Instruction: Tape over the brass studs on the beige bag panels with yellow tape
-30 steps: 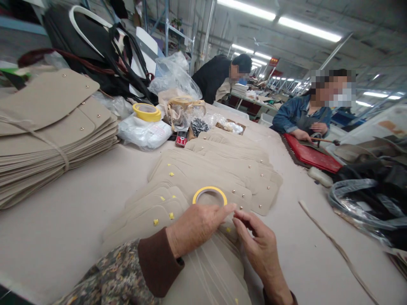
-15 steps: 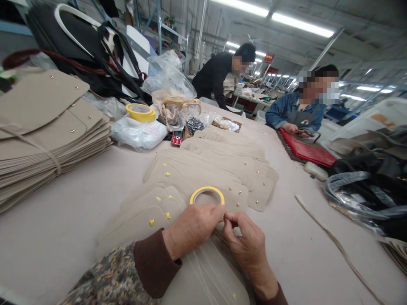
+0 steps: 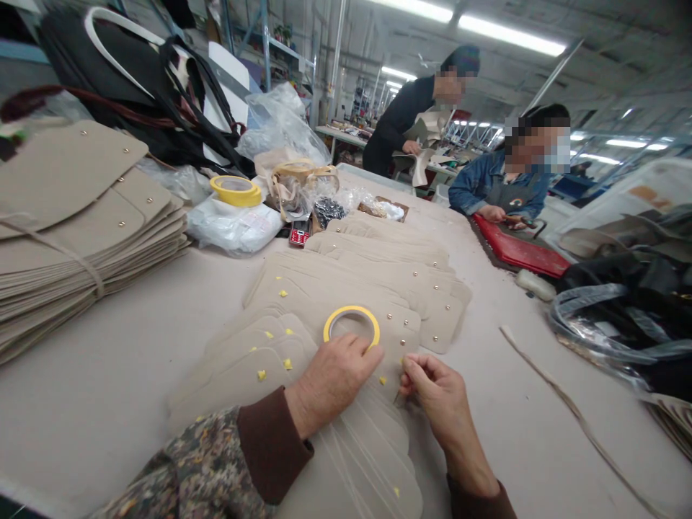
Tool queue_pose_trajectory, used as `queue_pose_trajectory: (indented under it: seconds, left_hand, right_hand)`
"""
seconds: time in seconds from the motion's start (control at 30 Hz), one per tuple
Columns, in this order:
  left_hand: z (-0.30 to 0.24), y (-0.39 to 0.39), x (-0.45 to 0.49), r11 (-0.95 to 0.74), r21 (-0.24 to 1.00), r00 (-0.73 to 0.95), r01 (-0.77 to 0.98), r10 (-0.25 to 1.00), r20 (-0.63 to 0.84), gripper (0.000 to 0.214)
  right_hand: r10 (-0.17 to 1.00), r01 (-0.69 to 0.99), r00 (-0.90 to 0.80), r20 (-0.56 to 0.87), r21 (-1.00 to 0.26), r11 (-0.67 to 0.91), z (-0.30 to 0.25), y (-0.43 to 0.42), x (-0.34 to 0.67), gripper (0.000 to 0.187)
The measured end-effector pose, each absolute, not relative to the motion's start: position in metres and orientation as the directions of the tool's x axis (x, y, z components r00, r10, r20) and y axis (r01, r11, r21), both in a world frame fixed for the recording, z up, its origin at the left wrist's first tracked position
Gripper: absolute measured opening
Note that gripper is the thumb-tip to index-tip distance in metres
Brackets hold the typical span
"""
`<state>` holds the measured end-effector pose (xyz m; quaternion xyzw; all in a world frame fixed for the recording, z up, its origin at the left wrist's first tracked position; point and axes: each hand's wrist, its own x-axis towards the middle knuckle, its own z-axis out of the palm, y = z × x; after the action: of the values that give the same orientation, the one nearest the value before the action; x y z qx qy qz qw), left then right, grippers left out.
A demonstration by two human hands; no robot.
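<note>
My left hand [image 3: 332, 378] rests on overlapping beige leather pieces [image 3: 303, 303], its fingertips touching a thin yellow tape roll [image 3: 351, 323] that lies flat on them. My right hand [image 3: 435, 396] sits just right of it, fingers pinched together at the edge of a beige piece, near a brass stud and a small yellow tape square [image 3: 383, 380]. What the pinch holds is too small to name. Several beige pieces carry little yellow squares and metal studs.
A tied stack of beige panels [image 3: 81, 231] lies at left, with black bags [image 3: 151, 94] behind. A second yellow tape roll [image 3: 235, 190] sits on plastic bags. A beige strip [image 3: 562, 411] lies at right. Two other people work across the table by a red mat [image 3: 519, 252].
My hands drew apart; the left moved up onto the tape roll, the right dropped to the edge of a beige piece. The person in black stood up straight.
</note>
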<state>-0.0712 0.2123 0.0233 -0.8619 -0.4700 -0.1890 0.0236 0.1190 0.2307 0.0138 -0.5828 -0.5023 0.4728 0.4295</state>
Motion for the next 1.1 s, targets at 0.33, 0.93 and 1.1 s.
queue_pose_trajectory:
  seconds: [0.33, 0.93, 1.1]
  left_hand:
    - [0.026, 0.216, -0.074, -0.556, 0.14, 0.529, 0.82, 0.828, 0.188, 0.011]
    - [0.025, 0.214, -0.079, -0.576, 0.153, 0.545, 0.803, 0.813, 0.205, 0.008]
    - [0.027, 0.214, -0.079, -0.578, 0.159, 0.548, 0.801, 0.813, 0.196, 0.009]
  right_hand:
    - [0.955, 0.192, -0.01, -0.297, -0.938, -0.29, 0.009, 0.232, 0.129, 0.04]
    - [0.971, 0.759, -0.238, -0.018, -0.627, 0.174, 0.006, 0.216, 0.126, 0.022]
    - [0.987, 0.732, -0.15, -0.057, -0.677, 0.072, 0.002, 0.208, 0.136, 0.024]
